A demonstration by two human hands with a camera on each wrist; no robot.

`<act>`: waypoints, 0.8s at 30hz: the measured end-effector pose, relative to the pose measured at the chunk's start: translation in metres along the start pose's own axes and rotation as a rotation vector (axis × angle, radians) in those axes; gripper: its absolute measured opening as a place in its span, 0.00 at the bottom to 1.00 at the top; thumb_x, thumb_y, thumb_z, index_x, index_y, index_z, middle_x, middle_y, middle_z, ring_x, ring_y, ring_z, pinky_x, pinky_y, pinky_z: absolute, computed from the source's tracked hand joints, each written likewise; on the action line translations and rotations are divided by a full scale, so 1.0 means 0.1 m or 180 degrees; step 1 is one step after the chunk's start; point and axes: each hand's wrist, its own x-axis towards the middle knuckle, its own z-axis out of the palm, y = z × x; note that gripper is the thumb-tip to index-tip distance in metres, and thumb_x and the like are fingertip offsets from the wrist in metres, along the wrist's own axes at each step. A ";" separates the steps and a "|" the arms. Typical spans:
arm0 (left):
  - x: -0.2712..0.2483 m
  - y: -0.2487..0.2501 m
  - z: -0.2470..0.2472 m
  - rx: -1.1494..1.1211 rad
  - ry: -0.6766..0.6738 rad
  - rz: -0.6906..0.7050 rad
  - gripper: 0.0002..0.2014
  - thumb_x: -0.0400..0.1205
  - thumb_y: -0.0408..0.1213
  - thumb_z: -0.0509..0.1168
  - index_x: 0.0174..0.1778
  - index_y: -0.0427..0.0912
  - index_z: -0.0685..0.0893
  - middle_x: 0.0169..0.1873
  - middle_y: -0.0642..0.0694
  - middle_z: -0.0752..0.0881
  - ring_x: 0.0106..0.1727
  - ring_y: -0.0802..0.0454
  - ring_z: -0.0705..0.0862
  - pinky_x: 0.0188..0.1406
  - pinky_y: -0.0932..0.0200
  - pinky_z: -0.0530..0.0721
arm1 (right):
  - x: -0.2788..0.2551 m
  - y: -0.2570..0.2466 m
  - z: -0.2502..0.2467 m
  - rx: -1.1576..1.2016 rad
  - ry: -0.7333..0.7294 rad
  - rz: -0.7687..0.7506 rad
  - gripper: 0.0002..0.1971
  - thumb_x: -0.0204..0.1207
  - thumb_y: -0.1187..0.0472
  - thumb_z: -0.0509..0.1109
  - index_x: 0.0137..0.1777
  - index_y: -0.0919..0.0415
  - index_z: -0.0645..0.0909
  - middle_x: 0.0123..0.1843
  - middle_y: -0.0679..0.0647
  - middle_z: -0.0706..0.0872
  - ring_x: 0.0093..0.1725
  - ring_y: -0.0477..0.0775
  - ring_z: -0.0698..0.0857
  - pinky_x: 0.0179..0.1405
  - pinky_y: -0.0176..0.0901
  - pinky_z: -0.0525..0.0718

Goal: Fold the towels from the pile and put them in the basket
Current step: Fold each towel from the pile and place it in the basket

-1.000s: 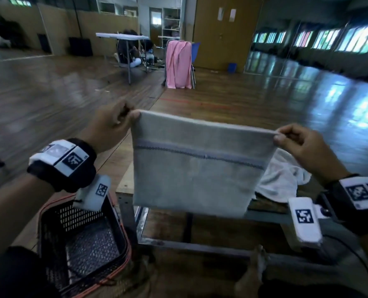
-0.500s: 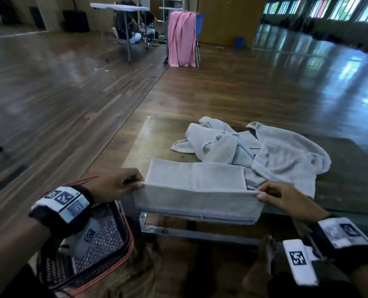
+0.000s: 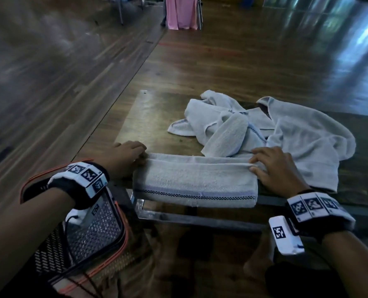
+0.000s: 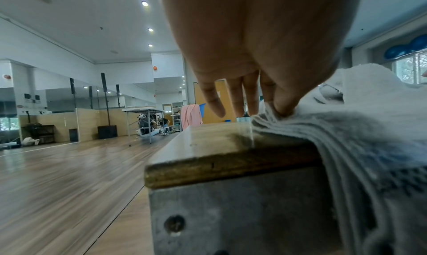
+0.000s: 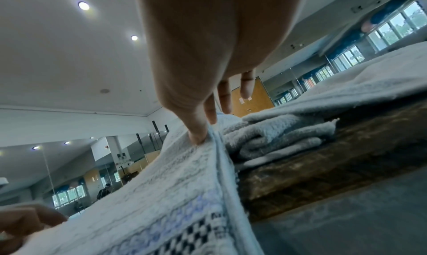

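Along the near edge of the low table (image 3: 135,117) lies the folded towel (image 3: 195,186), its striped hem hanging just over the front. Left hand (image 3: 126,157) pinches the towel's left end, thumb on top of the stacked layers, other fingers pointing down. Right hand (image 3: 274,166) pinches the right end at the fold, thumb pressed into the cloth. Just beyond, touching it, sits the loose pile of towels (image 3: 286,134). Down at near left, the black basket (image 3: 97,231) waits on the wooden floor (image 3: 49,82).
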 end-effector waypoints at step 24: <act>-0.81 0.35 -0.45 -0.0759 -0.0613 0.0214 0.11 0.82 0.35 0.62 0.59 0.43 0.83 0.54 0.49 0.84 0.53 0.56 0.80 0.50 0.73 0.71 | -0.75 -0.22 -0.25 0.1305 -0.0609 0.0138 0.08 0.71 0.68 0.74 0.47 0.56 0.84 0.44 0.52 0.86 0.44 0.54 0.85 0.44 0.38 0.78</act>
